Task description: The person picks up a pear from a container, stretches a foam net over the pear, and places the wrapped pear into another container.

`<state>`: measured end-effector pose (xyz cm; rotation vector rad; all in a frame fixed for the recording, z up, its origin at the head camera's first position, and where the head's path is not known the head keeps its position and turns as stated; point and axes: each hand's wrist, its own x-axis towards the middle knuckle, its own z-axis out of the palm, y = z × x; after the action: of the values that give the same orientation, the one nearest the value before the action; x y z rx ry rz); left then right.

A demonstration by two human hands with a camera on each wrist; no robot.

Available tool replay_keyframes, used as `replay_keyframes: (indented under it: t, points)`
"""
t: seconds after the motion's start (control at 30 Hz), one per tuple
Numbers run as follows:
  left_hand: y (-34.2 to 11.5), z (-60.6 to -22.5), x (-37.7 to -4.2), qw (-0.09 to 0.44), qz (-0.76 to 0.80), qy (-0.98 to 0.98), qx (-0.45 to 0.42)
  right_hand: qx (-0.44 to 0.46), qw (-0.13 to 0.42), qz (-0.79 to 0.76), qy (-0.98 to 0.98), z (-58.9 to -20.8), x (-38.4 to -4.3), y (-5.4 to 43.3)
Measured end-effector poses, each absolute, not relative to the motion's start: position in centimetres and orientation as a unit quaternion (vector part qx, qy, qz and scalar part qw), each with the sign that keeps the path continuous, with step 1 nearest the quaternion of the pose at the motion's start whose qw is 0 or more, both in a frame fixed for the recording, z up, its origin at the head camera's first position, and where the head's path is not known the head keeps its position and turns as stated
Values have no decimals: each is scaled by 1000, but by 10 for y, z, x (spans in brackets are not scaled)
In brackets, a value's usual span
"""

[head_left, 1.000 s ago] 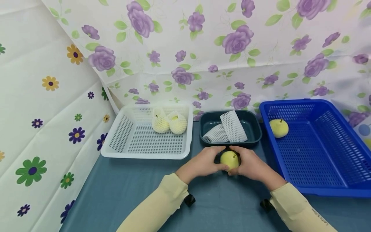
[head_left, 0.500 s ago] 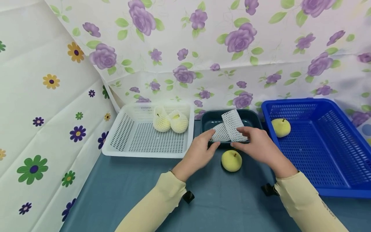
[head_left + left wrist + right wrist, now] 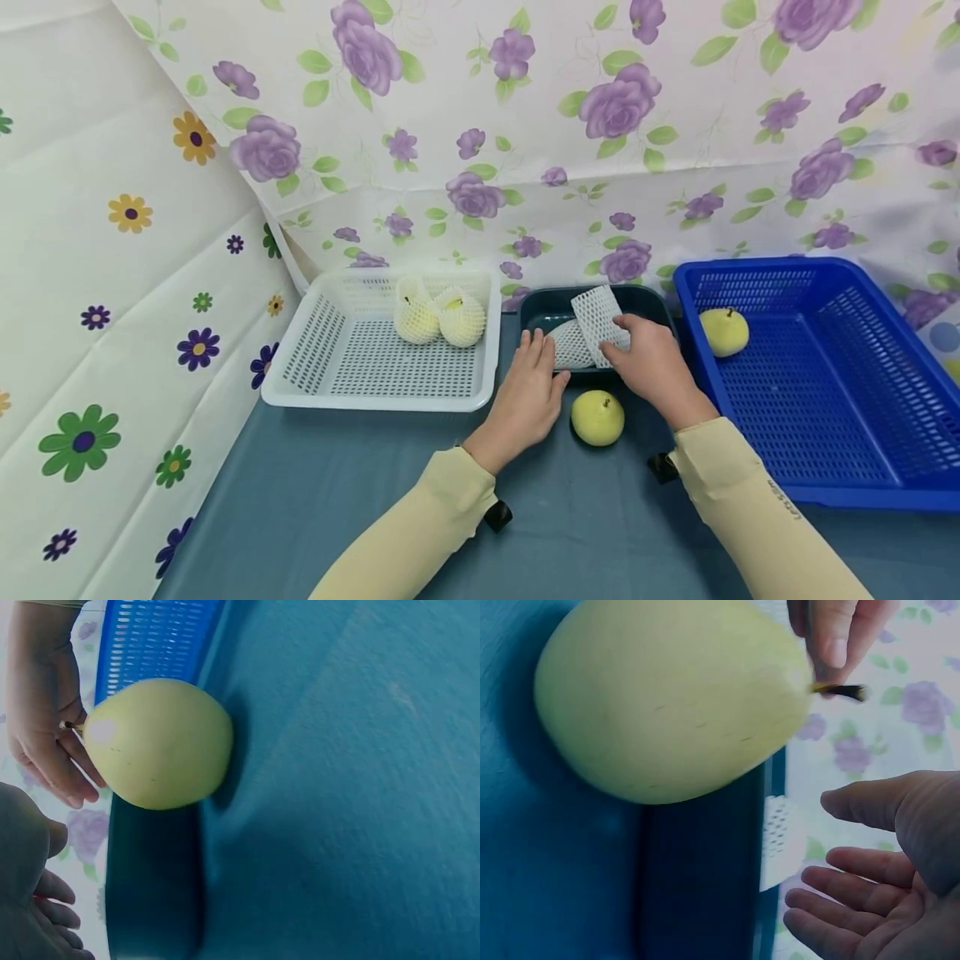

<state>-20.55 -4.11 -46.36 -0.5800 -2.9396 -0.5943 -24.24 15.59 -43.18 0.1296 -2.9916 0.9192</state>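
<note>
My left hand (image 3: pixel 525 398) lies with straight fingers over the front left edge of a dark green tray (image 3: pixel 542 310). Inside the tray are two white foam net sleeves, one sleeve (image 3: pixel 597 321) leaning over the other sleeve (image 3: pixel 572 346). My right hand (image 3: pixel 654 367) reaches over the tray, thumb and fingertips right at the upper sleeve. In the right wrist view the right hand (image 3: pixel 889 877) shows thumb and fingers spread apart. A bare yellow-green pear (image 3: pixel 597 418) stands on the table in front of the tray, between my forearms; it looms large in both wrist views.
At the left, a white basket (image 3: pixel 375 400) holds two pears (image 3: pixel 438 318) in foam nets. On the right a blue basket (image 3: pixel 817 492) has one bare pear (image 3: pixel 723 332) in its left corner. A floral sheet (image 3: pixel 555 125) hangs behind.
Both hands have let go of the pear and moved forward to the tray. The pear stays on the table; my right hand has come in leftward onto the upper sleeve.
</note>
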Motion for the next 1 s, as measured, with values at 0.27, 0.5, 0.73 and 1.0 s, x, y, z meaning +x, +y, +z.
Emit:
replay_keyframes:
  t: [0.27,0.5,0.73,1.0]
  points:
    - [-44,-474,-212,51,-174,-967,-178,23,17,280,-960,-451,-254,156]
    - [-42,-473,-220,49,-166,-967,-187,1,-9,253,-967,-462,-262,158]
    - [-40,-475,-227,47,-146,-970,-187,-16,-23,243,-970,-470,-268,158]
    - [-41,-478,-227,49,-112,-974,-189,-37,-36,246,-968,-470,-274,155]
